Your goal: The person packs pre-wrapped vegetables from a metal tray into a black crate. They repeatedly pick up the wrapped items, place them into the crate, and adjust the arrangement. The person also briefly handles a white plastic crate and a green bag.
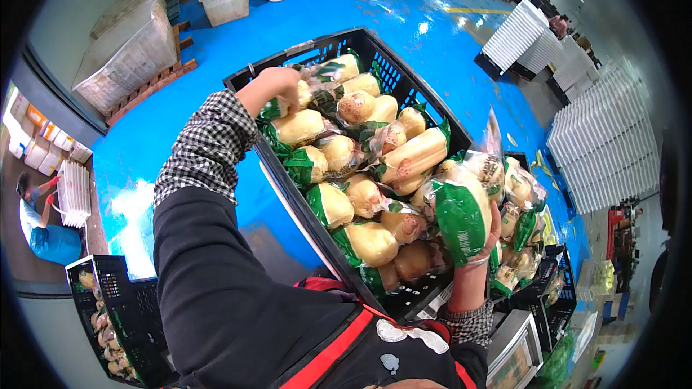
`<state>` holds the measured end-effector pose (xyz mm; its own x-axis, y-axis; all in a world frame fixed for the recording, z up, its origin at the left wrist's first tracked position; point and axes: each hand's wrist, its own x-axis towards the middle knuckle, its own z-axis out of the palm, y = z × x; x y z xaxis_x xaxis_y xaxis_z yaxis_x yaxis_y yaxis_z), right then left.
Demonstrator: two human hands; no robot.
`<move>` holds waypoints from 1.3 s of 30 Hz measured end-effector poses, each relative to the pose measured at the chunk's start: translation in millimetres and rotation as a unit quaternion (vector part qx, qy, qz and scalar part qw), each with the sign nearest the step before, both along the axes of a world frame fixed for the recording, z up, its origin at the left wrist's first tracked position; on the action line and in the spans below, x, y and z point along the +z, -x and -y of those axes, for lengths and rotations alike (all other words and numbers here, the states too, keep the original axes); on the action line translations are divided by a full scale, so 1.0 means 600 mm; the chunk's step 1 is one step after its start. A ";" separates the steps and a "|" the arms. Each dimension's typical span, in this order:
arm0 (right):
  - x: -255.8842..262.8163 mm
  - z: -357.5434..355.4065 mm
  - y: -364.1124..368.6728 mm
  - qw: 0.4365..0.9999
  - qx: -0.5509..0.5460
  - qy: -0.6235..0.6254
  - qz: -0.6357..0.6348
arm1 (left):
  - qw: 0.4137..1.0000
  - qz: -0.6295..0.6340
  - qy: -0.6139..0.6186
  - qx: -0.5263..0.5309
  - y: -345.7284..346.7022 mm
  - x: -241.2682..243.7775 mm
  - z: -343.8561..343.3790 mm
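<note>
A black plastic crate point(373, 38) stands before me, filled with pale root vegetables packed in clear and green plastic bags point(373, 243). At its far left corner, my left hand point(278, 85) reaches over the rim, its fingers curled down around a bagged root point(304, 94) that they partly cover. My right hand point(491, 237) holds a bag of root vegetables point(462, 213) from below and the right side, at the crate's right edge. Green printed film faces me on this bag, and its clear end sticks up.
Right of the crate sit more bagged vegetables point(521, 227) and a boxy metal-framed device point(516, 348). Another filled black crate point(116, 313) is at lower left. White foam boxes point(605, 135) are stacked at right, large bins point(130, 54) at upper left. A person point(46, 221) works far left.
</note>
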<state>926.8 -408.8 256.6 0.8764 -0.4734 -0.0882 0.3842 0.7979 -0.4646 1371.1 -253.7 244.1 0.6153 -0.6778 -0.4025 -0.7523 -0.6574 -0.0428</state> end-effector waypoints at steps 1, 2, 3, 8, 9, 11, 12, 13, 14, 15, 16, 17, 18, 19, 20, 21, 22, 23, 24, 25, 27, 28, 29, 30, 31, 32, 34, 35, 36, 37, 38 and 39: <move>-0.007 -0.004 -0.013 1.000 -0.003 -0.018 -0.015 | 1.000 -0.027 -0.002 0.007 -0.027 -0.022 -0.014; -0.020 0.002 -0.015 0.999 0.009 -0.027 -0.016 | 0.997 -0.077 0.001 0.010 -0.055 -0.047 -0.023; -0.029 0.006 -0.017 0.999 0.020 -0.036 -0.014 | 0.992 -0.120 0.030 0.016 -0.067 -0.053 -0.035; -0.022 0.012 -0.022 0.997 0.008 -0.044 -0.062 | 0.994 -0.017 0.097 -0.048 -0.051 -0.055 -0.043; -0.017 0.008 -0.021 0.997 -0.004 -0.053 -0.055 | 0.990 0.026 0.120 -0.071 -0.025 -0.039 -0.041; -0.020 0.014 -0.006 0.996 0.046 -0.057 0.051 | 0.985 0.033 0.148 -0.082 -0.002 -0.039 -0.034; -0.009 0.011 -0.004 0.996 0.055 -0.057 0.052 | 0.974 0.001 0.198 -0.110 -0.030 -0.074 -0.040; -0.008 0.011 -0.008 0.995 0.065 -0.059 0.055 | 0.960 -0.031 0.245 -0.134 -0.066 -0.110 -0.055; -0.017 0.014 -0.008 0.993 0.067 -0.070 0.064 | 0.965 -0.067 0.234 -0.101 -0.071 -0.116 -0.060; -0.022 0.021 -0.006 0.992 0.070 -0.077 0.073 | 0.967 -0.102 0.224 -0.068 -0.067 -0.109 -0.056; -0.020 0.020 -0.010 0.988 0.087 -0.086 0.095 | 0.973 -0.144 0.178 -0.017 -0.057 -0.091 -0.048; -0.017 0.020 -0.014 0.983 0.106 -0.095 0.119 | 0.982 -0.098 0.159 -0.020 -0.049 -0.096 -0.047; -0.017 0.018 -0.016 0.987 0.077 -0.093 0.108 | 0.988 -0.050 0.141 -0.026 -0.044 -0.098 -0.045; -0.019 0.018 -0.015 0.989 0.049 -0.093 0.099 | 0.992 0.001 0.123 -0.031 -0.041 -0.099 -0.042; -0.025 0.023 -0.014 0.987 0.059 -0.084 0.120 | 0.992 0.048 0.115 -0.034 -0.041 -0.109 -0.040; -0.033 0.032 -0.015 0.984 0.070 -0.072 0.144 | 0.991 0.067 0.110 -0.040 -0.035 -0.100 -0.034; -0.041 0.038 -0.012 0.980 0.075 -0.090 0.160 | 0.990 0.079 0.108 -0.044 -0.029 -0.099 -0.032; -0.048 0.034 -0.004 0.982 0.056 -0.100 0.150 | 0.989 0.093 0.106 -0.046 -0.020 -0.097 -0.033; -0.048 0.033 0.001 0.990 0.014 -0.096 0.102 | 0.987 0.119 0.089 -0.054 0.002 -0.075 -0.028; -0.051 0.031 0.005 0.994 -0.028 -0.094 0.052 | 0.987 0.131 0.085 -0.037 0.028 -0.056 -0.025; -0.058 0.027 0.010 0.992 -0.025 -0.108 0.068 | 0.967 0.177 0.155 -0.095 0.044 -0.047 -0.035; -0.060 0.026 0.012 0.992 -0.014 -0.108 0.060 | 0.949 0.185 0.216 -0.134 0.064 -0.033 -0.038; -0.066 0.023 0.020 0.993 -0.008 -0.112 0.048 | 0.936 0.174 0.261 -0.158 0.106 -0.004 -0.038; -0.046 0.004 0.018 0.991 0.002 -0.123 0.043 | 0.927 0.153 0.296 -0.174 0.124 0.004 -0.049; -0.038 -0.008 0.020 0.992 0.022 -0.116 0.051 | 0.913 0.125 0.335 -0.195 0.144 0.010 -0.053; -0.035 -0.019 0.024 0.993 -0.005 -0.120 0.020 | 0.902 0.093 0.357 -0.225 0.167 0.012 -0.053; -0.047 -0.033 0.028 0.997 0.001 -0.068 0.028 | 0.887 0.040 0.371 -0.273 0.215 0.019 -0.061; -0.048 -0.044 0.026 0.999 -0.030 -0.034 -0.027 | 0.887 0.024 0.362 -0.287 0.236 0.025 -0.069; -0.029 -0.063 0.020 0.997 -0.025 -0.034 -0.059 | 0.882 -0.003 0.361 -0.302 0.258 0.030 -0.070; -0.020 -0.074 0.027 0.998 -0.015 -0.025 -0.059 | 0.879 -0.027 0.357 -0.314 0.283 0.039 -0.066; -0.014 -0.079 0.035 0.999 0.000 -0.028 -0.033 | 0.874 -0.054 0.367 -0.313 0.304 0.044 -0.065; -0.015 -0.089 0.039 0.999 0.028 -0.033 -0.003 | 0.874 -0.073 0.373 -0.302 0.323 0.051 -0.077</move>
